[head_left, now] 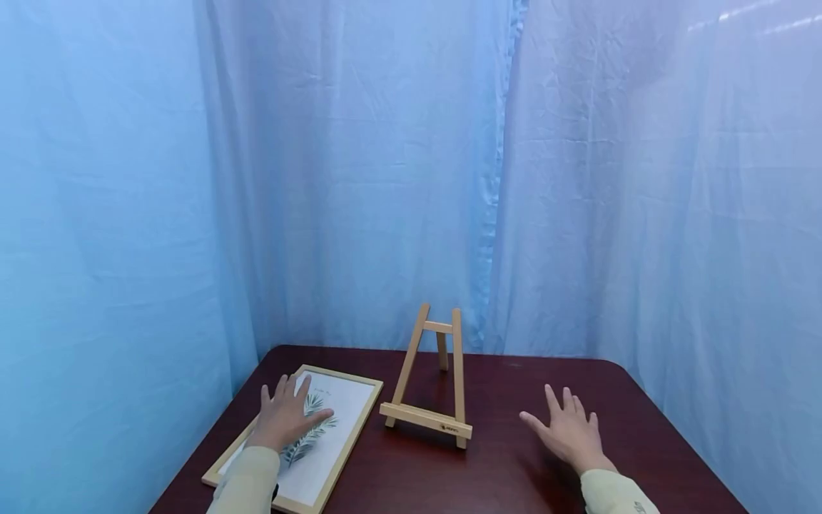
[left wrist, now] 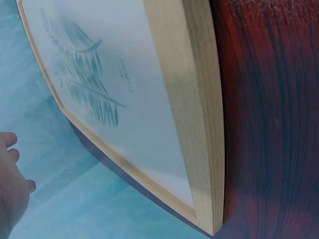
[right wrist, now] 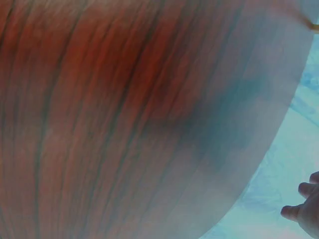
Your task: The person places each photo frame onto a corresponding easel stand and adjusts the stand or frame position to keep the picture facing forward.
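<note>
A picture frame (head_left: 361, 426) with a pale wood border and a green fern print lies flat on the left of the table. Over it, my left hand (head_left: 285, 417) is spread with straight fingers and holds nothing. In the left wrist view the frame's wooden edge (left wrist: 187, 99) fills the middle, with part of the left hand (left wrist: 12, 186) at the lower left. My right hand (head_left: 571, 432) spreads its fingers above the right side of the table, empty. Between the hands a small wooden easel (head_left: 427, 420) stands upright, its ledge facing me.
The dark red-brown table (head_left: 501, 471) has rounded far corners. Light blue curtains (head_left: 385, 178) hang close behind it and along both sides. The easel's rear leg (head_left: 442, 351) reaches back toward the far edge.
</note>
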`<state>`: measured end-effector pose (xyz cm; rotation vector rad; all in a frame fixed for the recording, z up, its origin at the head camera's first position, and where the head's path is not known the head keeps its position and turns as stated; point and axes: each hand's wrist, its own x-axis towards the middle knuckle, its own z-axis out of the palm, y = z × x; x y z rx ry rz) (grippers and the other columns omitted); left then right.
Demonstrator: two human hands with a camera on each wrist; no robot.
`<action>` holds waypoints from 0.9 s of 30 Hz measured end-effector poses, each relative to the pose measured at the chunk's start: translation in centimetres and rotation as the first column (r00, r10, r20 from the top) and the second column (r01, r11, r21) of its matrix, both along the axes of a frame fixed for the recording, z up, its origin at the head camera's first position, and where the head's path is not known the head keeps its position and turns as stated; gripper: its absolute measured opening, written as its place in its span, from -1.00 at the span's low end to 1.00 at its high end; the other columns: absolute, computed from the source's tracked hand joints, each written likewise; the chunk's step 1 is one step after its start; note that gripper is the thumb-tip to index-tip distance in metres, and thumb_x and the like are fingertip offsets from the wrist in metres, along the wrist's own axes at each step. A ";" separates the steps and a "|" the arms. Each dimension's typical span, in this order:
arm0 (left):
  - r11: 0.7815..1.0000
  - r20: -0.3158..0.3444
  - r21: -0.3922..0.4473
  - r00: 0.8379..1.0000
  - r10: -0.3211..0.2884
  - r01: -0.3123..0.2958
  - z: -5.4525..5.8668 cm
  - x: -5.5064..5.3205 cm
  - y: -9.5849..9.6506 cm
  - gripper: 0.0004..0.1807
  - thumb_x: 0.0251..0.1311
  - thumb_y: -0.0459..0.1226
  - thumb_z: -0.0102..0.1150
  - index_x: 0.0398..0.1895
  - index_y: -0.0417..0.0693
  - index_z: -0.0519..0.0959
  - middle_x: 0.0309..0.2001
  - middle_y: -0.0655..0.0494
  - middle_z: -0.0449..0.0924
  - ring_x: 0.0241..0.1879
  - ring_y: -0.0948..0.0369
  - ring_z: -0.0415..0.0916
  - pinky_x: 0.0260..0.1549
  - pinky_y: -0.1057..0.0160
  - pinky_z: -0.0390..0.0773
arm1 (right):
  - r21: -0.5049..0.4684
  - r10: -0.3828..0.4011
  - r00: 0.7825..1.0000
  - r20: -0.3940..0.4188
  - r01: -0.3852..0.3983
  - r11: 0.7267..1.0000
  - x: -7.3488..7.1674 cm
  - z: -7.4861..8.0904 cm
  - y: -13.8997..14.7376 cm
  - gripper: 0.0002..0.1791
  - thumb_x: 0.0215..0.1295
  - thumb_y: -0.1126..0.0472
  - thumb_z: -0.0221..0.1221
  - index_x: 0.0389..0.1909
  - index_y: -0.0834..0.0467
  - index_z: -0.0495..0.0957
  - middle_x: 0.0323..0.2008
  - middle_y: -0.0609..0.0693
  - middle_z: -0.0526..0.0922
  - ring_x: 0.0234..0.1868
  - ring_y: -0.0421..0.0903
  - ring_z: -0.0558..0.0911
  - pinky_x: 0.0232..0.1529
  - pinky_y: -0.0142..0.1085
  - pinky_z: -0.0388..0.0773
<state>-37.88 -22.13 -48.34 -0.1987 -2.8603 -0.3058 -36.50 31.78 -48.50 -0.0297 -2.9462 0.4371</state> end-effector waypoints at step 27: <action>0.995 -0.016 0.099 1.000 0.020 -0.018 1.4 0.0 -0.8 0.10 0.15 0.35 0.11 0.52 -0.26 0.13 0.42 -0.49 0.09 0.42 -0.37 -0.04 0.27 -0.49 -0.16 | -0.114 0.059 0.997 -0.039 -0.063 0.991 -0.3 2.0 -5.3 0.08 0.35 -0.45 -0.10 0.51 0.36 0.01 0.41 0.54 0.05 0.34 0.53 0.17 0.13 0.38 0.28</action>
